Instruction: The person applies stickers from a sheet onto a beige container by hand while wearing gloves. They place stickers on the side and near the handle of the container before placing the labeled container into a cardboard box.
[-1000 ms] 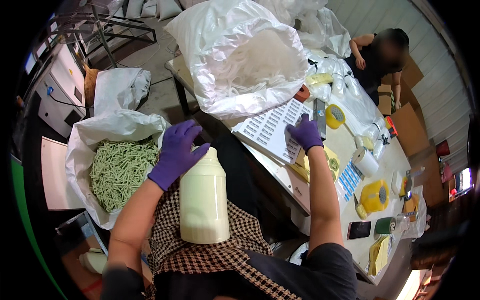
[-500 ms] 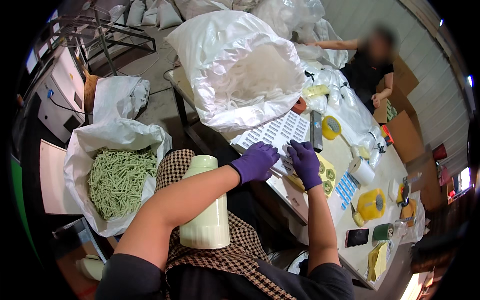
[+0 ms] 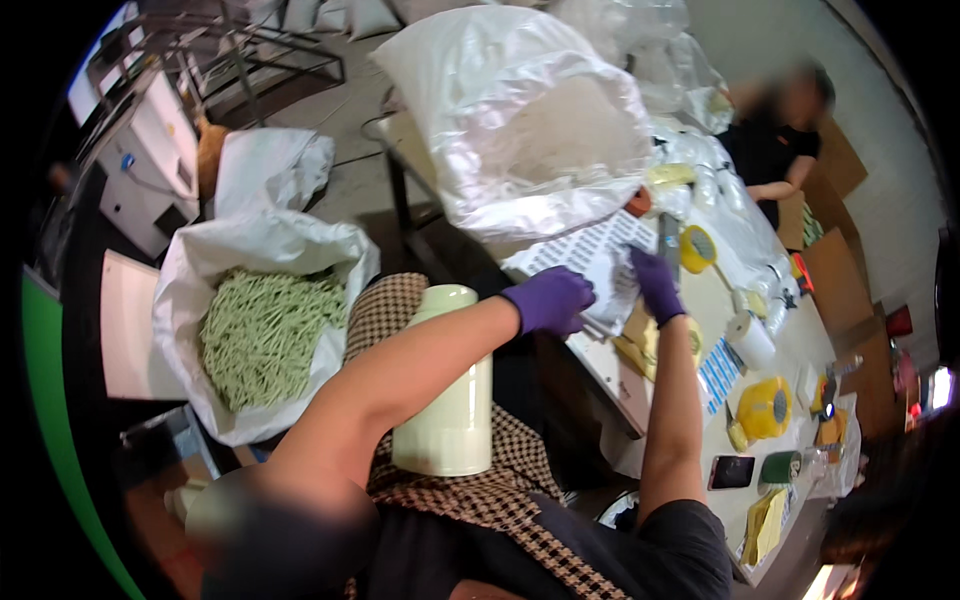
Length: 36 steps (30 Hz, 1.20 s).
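A sheet of printed labels [image 3: 566,254] lies on the near edge of the table, its right part bent up between my hands. My right hand [image 3: 657,286], in a purple glove, has its fingertips closed on the raised part. My left hand [image 3: 550,300], gloved alike, is curled beside the sheet's near edge; what its fingertips hold, if anything, is hidden. On my lap stands a glossy cream flask-like container [image 3: 445,430], with my left forearm crossing in front of it.
A large white sack [image 3: 455,120] of whitish material is beyond the labels. Left of my lap stands a sack of green sticks [image 3: 265,340]. Tape rolls [image 3: 765,408], a phone [image 3: 731,472] and a white roll [image 3: 748,340] lie rightward. A co-worker [image 3: 765,150] is at the far right.
The view has shifted, so the scene sits further right. My hands have moved apart; the left has curled up, and the sheet's right part now bends upward by the right hand.
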{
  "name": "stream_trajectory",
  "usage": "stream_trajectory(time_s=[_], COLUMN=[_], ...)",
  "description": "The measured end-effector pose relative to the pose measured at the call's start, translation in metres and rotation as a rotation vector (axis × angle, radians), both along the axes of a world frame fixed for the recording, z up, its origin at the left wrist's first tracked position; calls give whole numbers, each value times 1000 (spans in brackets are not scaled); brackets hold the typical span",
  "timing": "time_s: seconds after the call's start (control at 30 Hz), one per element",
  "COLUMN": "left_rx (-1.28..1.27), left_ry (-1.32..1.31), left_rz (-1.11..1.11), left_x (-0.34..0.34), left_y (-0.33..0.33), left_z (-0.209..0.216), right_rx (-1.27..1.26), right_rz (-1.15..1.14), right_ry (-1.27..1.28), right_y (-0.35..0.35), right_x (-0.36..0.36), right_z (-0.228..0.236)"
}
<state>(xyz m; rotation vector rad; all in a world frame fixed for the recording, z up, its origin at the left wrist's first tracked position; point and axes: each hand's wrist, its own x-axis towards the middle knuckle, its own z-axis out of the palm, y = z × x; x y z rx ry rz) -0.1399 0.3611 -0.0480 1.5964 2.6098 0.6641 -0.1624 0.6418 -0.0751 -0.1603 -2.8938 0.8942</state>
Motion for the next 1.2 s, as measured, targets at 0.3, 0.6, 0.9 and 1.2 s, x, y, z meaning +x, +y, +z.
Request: stream_trajectory(time_s=[0.3, 0.6, 0.9, 1.2], left_rx=[730, 1067, 989, 584], left_ry=[-496, -705, -562, -298], left_rz=[573, 432, 482, 624], left_x=[74, 153, 155, 130], left_y=[-188, -201, -197, -215], left_z=[139, 17, -3, 19], right_rx=[65, 29, 65, 477], right_rz=[239, 381, 393, 318], right_ry=[537, 406, 385, 112], right_y=[-197, -274, -273, -202], right_x=[160, 214, 216, 203], right_z=[94, 60, 54, 67])
